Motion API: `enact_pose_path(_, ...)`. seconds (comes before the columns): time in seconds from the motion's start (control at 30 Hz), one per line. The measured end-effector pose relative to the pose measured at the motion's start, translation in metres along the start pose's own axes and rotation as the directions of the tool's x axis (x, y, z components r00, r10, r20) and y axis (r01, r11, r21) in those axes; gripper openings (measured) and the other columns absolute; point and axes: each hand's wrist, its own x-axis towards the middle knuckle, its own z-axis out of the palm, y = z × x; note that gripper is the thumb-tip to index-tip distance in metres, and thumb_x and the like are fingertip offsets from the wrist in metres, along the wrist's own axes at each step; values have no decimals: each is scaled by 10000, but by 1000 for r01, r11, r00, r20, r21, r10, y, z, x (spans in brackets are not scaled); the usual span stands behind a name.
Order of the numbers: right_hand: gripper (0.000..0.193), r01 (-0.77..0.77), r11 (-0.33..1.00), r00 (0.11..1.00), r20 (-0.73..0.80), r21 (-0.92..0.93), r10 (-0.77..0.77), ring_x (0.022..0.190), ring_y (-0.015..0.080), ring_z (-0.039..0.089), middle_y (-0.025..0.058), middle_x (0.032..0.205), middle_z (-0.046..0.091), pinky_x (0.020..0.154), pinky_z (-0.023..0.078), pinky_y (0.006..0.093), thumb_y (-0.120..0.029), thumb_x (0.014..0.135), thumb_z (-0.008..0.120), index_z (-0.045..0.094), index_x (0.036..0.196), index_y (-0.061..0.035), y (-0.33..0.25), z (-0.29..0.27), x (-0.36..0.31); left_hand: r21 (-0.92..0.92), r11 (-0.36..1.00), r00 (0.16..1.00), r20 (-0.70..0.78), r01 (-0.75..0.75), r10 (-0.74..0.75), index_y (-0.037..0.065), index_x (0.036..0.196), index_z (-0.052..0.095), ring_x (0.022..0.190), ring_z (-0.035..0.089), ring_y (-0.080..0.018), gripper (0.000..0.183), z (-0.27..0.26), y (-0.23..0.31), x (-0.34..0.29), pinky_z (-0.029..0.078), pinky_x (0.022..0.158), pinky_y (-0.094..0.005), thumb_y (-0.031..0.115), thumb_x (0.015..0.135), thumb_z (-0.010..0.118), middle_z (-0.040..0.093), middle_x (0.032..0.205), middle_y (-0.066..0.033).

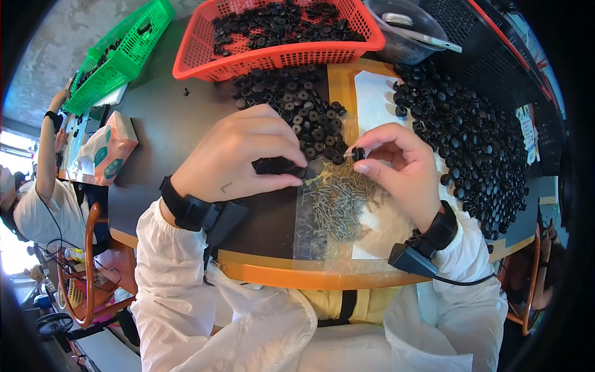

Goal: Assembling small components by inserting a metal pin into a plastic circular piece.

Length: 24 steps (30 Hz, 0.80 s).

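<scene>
My right hand [400, 164] pinches a small black round plastic cap [357, 154] between thumb and fingertips, just above the screws. Beside it, my left hand [248, 152] has thumb and index finger pressed together at the left edge of the screw pile; whatever is between those tips is too small to make out. Loose metal screws [338, 208] lie heaped on a clear plastic sheet [304, 239] below both hands. Black ring-like parts with centre holes [316, 127] spread out behind my hands. To the right lies a large heap of glossy black round caps [471, 155].
A red basket [279, 59] of black parts stands at the back, next to a clear tub [406, 46] with a phone [427, 42] across it. A black crate [489, 56] is at back right. At left are a tissue pack [111, 149], a green basket [124, 56] and a co-worker [52, 198].
</scene>
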Motion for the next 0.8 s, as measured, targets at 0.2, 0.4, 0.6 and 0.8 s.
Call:
enact_pose_path(0.2,225,35,986,998,53,-163,-27,844,94,625,27,926,663,770,507,244,-11,813,725,650,1024,-32,-3,3,0,122,990,998,-19,63,-61,104,885,695,833,542,-254,347,-15,-5,0,453,748,-364,170,588,862,577,841,-19)
enact_pose_path(0.4,228,63,975,998,41,-212,-56,812,91,619,26,889,664,729,492,231,-26,800,735,667,1017,-38,-4,2,-1,49,984,963,203,171,-178,136,872,697,833,494,-241,350,-54,0,-25,397,771,-348,214,582,876,516,824,-24)
enact_pose_path(0.6,233,42,974,998,46,-224,-33,781,90,619,26,877,663,700,492,227,-17,783,746,674,1004,-38,-6,6,-2,74,956,905,307,285,-294,145,873,709,857,493,-230,246,-40,-4,-35,401,760,-341,217,667,822,507,796,-24)
enact_pose_path(0.8,221,22,977,999,34,-212,-15,787,92,625,34,893,659,728,507,223,-2,789,738,673,998,-29,-6,6,-2,-15,965,942,220,262,-252,106,885,698,796,536,-196,215,-35,-2,-26,428,717,-320,159,708,807,557,789,-14)
